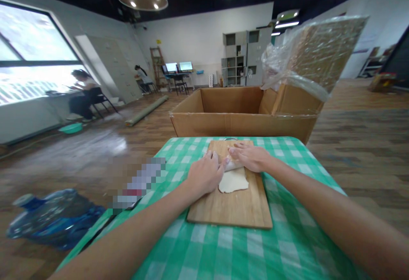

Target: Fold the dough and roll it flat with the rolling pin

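A wooden cutting board lies lengthwise in front of me on the table. On it is a thin flat sheet of pale dough with an uneven near edge. Across the sheet's far part runs a white roll; whether it is rolled-up dough or a floury rolling pin I cannot tell. My left hand is closed over its left end, thumb toward the middle. From the right, my right hand grips its other end, fingers reaching across the board's far part. Both hands partly cover the roll, and white residue shows on the fingertips.
A green-and-white checked cloth covers the table. Beyond it stands a large open cardboard box. Left of the table are a pixelated flat object at its edge and a blue water jug. Two people sit farther back.
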Demonstrator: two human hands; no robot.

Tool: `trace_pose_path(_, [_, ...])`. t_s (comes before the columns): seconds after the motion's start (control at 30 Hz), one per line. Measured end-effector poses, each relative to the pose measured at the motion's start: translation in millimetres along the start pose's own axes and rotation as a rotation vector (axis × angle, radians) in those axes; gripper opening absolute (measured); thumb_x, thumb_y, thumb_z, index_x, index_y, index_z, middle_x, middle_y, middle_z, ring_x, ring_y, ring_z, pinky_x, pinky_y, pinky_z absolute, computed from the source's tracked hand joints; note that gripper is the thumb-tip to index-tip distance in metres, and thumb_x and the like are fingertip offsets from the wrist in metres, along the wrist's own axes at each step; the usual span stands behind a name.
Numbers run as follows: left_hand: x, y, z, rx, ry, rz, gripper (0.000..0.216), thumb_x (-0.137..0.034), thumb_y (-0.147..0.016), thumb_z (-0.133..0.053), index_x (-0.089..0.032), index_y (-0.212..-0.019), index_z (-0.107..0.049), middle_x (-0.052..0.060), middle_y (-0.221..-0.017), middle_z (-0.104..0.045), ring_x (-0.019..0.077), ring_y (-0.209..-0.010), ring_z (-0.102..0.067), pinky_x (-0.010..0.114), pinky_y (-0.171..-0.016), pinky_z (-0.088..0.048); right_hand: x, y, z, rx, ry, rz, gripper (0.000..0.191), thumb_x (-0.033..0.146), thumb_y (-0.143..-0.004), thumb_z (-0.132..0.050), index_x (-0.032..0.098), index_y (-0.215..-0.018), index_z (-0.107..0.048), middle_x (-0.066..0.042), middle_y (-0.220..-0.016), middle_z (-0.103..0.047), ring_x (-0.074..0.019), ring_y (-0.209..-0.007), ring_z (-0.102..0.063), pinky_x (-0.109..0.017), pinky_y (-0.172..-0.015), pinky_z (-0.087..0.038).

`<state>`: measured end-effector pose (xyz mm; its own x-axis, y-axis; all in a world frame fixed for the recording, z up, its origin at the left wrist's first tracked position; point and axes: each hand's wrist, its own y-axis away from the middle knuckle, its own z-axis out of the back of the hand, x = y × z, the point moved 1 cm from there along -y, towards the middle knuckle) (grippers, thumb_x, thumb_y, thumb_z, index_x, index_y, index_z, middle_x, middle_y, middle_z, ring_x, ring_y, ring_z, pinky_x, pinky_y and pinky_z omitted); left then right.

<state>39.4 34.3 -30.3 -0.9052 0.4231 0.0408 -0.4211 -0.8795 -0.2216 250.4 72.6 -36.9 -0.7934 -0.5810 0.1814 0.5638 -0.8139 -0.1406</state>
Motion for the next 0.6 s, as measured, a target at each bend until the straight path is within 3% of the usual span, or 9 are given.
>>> trace_pose_path(0.13, [-5,10,-1,-0.059,0.028,0.017,0.063,-0.058,-0.105,-0.018,-0.015,-0.126,-0.058,0.019,-0.130,-0.064,0.0323,-0.114,-0.065,0.041,-0.084,-0.054,6,15,-2,-0.027,0.031,0.015,0.066,0.050,-0.109,-0.013,0.018,-0.142,-0.060,-0.010,-0.152,-0.054,-0.0267,-0.145,-0.045,-0.047,-0.120,-0.035])
trace_pose_path(0.37, [-25,50,2,-0.114,0.043,-0.052,0.073,-0.061,-0.102,-0.031,-0.005,-0.148,-0.044,0.025,-0.155,-0.046,0.0374,-0.146,-0.041,0.052,-0.118,-0.033,35,62,7,-0.064,0.003,-0.044,0.074,0.059,-0.107,-0.015,0.010,-0.153,-0.047,-0.016,-0.158,-0.044,-0.0296,-0.149,-0.039,-0.048,-0.122,-0.031])
trace_pose_path(0.6, [-45,104,3,-0.140,0.059,-0.148,0.085,-0.065,-0.098,-0.036,-0.005,-0.158,-0.029,0.023,-0.162,-0.037,0.0384,-0.153,-0.028,0.055,-0.122,-0.028,56,115,9,-0.074,0.056,-0.005,0.076,0.064,-0.103,-0.032,0.013,-0.160,-0.035,-0.014,-0.164,-0.034,-0.0313,-0.152,-0.032,-0.051,-0.123,-0.030])
